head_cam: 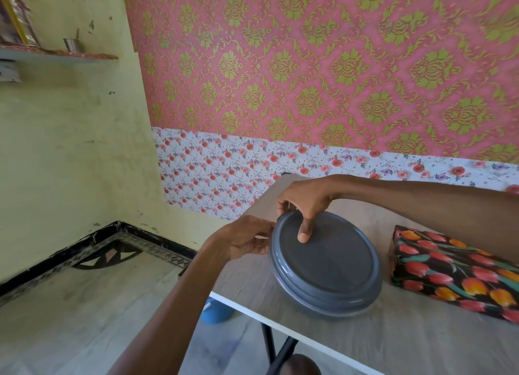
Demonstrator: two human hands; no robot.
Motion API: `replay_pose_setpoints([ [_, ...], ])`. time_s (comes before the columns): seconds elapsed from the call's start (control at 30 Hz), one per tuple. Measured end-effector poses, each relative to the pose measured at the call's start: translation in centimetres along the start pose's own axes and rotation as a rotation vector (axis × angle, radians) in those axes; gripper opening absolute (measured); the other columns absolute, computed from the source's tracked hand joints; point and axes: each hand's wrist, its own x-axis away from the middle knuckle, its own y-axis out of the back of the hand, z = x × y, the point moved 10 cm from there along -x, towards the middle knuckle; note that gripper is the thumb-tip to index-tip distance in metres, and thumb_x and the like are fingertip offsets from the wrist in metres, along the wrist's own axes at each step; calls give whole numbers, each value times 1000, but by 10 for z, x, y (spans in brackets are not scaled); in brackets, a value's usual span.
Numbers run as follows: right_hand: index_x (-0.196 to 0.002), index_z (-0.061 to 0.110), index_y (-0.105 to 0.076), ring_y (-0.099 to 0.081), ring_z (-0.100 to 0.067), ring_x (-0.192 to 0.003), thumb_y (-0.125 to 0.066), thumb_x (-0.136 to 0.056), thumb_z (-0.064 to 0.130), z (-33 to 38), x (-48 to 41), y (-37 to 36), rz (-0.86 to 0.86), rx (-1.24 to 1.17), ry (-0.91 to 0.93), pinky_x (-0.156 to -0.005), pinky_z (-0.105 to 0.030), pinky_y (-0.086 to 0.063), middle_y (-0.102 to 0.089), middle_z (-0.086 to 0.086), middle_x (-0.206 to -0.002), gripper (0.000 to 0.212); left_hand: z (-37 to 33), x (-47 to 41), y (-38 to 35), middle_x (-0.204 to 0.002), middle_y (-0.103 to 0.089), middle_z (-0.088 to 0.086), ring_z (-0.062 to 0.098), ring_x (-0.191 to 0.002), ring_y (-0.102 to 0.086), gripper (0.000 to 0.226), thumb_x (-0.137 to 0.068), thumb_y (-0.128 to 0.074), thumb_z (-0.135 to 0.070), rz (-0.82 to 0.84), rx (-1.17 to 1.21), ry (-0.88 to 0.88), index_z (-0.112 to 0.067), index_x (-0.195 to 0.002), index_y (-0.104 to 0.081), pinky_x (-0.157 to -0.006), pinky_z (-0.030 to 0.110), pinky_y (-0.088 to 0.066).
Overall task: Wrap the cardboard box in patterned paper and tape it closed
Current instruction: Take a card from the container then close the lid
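In the head view, at centre frame, the right hand [303,203] reaches in from the right edge with its grip closed on the far rim of a gray round container [325,265], thumb pressed flat on the lid. The left hand [247,239] comes up from the lower left, fingers curled against the container's left edge. The wrapped box [449,273], covered in tulip-patterned paper, lies on the tabletop [393,341] at right, just beside the container.

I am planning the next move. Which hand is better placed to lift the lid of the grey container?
Probably the right hand: its thumb lies on the lid and its fingers hook the far rim. The left hand only steadies the container.
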Motion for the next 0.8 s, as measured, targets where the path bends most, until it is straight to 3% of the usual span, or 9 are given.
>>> replay_pose_setpoints([
  [0.13, -110, 22, -54, -65, -14, -97, -93, -54, 42, -4, 15, 16, -50, -177, 11, -80, -28, -52, -68, 5, -108, 71, 19, -4, 14, -101, -60, 13, 17, -76, -56, 32, -98, -58, -15, -76, 4, 42, 6, -121, -64, -72, 29, -53],
  [0.23, -108, 18, -54, -69, -15, -90, -89, -71, 26, -7, 38, 36, -96, -306, 56, -79, -33, -55, -73, -2, -104, 52, 23, -5, 24, -93, -59, 13, 17, -69, -54, 21, -98, -57, -13, -121, 68, 39, 4, -104, -68, -70, 30, -50],
  [0.33, -119, 11, -57, -72, -22, -93, -69, -88, 23, -17, 69, 59, -121, -502, 47, -81, -35, -58, -74, -11, -107, 35, 17, -3, 30, -90, -53, 12, 20, -75, -50, 14, -96, -59, -14, -191, 2, 25, -3, -90, -65, -72, 30, -47],
  [0.47, -118, 13, -65, -69, -21, -103, -64, -89, 34, -61, 117, 96, -458, -654, -46, -87, -33, -55, -73, -6, -110, 35, 13, 3, 29, -88, -53, 10, 19, -78, -49, 13, -97, -58, -19, -279, -109, 24, -6, -93, -60, -72, 28, -47],
  [0.63, -108, 11, -71, -65, -20, -89, -79, -83, 19, -110, 145, 86, -936, -489, -258, -80, -32, -50, -71, -4, -101, 27, -2, 5, 17, -97, -62, 8, 23, -87, -60, 17, -97, -59, -36, -360, -329, -66, -19, -99, -59, -64, 29, -53],
  [0.7, -106, 11, -74, -63, -18, -86, -83, -76, 12, -113, 133, 61, -953, -380, -278, -81, -30, -49, -72, -7, -99, 32, -10, 1, 17, -104, -63, 9, 25, -89, -62, 11, -93, -66, -23, -411, -450, -142, -20, -102, -62, -69, 33, -58],
  [0.8, -103, 11, -76, -63, -11, -75, -82, -74, 6, -121, 110, 24, -909, -274, -277, -74, -22, -51, -74, -6, -92, 30, -15, 5, 23, -109, -60, 6, 23, -93, -62, 29, -88, -61, -5, -517, -622, -175, -22, -111, -59, -83, 38, -59],
])
